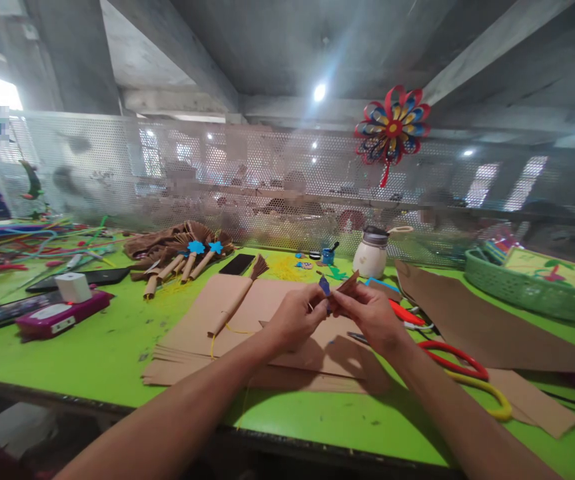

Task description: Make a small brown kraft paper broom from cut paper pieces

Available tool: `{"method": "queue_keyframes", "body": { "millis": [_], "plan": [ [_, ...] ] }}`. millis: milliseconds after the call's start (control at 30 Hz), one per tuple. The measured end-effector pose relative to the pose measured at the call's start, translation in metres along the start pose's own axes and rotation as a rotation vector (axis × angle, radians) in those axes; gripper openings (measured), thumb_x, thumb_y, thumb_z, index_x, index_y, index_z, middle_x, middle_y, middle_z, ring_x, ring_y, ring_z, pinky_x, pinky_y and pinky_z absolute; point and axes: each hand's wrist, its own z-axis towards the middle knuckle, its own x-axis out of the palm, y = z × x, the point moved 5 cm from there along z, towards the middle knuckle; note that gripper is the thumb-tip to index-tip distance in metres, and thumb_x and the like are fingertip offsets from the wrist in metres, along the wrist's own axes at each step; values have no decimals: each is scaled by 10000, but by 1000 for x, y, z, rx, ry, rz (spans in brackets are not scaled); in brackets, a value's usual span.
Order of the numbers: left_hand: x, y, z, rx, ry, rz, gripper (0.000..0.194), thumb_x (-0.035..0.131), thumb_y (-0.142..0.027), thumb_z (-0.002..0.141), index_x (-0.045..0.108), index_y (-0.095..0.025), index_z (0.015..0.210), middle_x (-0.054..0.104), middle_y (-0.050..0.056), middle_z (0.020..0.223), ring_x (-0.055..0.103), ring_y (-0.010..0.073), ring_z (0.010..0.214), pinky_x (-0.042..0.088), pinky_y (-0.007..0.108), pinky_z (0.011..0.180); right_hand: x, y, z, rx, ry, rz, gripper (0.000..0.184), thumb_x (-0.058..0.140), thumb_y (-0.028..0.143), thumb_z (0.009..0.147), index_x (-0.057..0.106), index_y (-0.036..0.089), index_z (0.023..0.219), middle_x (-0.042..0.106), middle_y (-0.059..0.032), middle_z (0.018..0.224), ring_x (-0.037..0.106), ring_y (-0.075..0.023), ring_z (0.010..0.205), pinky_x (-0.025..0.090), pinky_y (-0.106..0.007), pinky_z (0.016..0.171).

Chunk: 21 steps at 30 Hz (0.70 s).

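Observation:
Above a stack of brown paper sheets (287, 293), my two hands meet fingertip to fingertip. My left hand (297, 317) is closed in a pinch on a small dark blue piece (324, 285), too small to name its kind. Between the thumb and fingers of my right hand (374, 313) is a piece of brown paper (350, 283), its lower part hidden by the fingers. A rolled paper stick with a fringed end (232, 307) lies on the stack to the left, a thin yellow string beside it. Scissors with red and yellow handles (480, 387) rest near my right forearm.
Several fringed paper rolls (187, 257) with blue cutouts lie at back left, next to a phone (237, 264). A white jar (370, 253), a brown sheet (497, 327) and a green basket (517, 287) stand right. A purple power strip (64, 313) sits left; a perforated screen (252, 173) closes the back.

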Motion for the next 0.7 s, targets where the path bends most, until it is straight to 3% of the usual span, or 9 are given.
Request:
{"method": "queue_keyframes", "body": {
  "millis": [400,533,700],
  "plan": [
    [-1,10,1,-161,-39,48,138,477,-233,788,535,-167,681,571,-12,532,503,113,486,351,213,480,9,7,-6,-95,-47,-238,219,697,369,695,686,161,763,628,-38,678,550,-165,629,467,-330,630],
    [-2,6,-4,-124,-77,192,151,465,-225,795,542,-178,675,574,-10,548,496,112,489,329,216,488,12,4,-7,-166,-79,-341,197,677,357,720,679,161,740,617,-44,688,534,-170,635,459,-326,624],
    [-1,4,-7,-104,-125,266,183,459,-263,820,541,-178,681,571,-7,568,487,112,499,314,217,488,14,3,-9,-154,-118,-322,210,678,358,720,655,151,745,596,-29,653,507,-142,569,429,-292,555]
  ]
}}
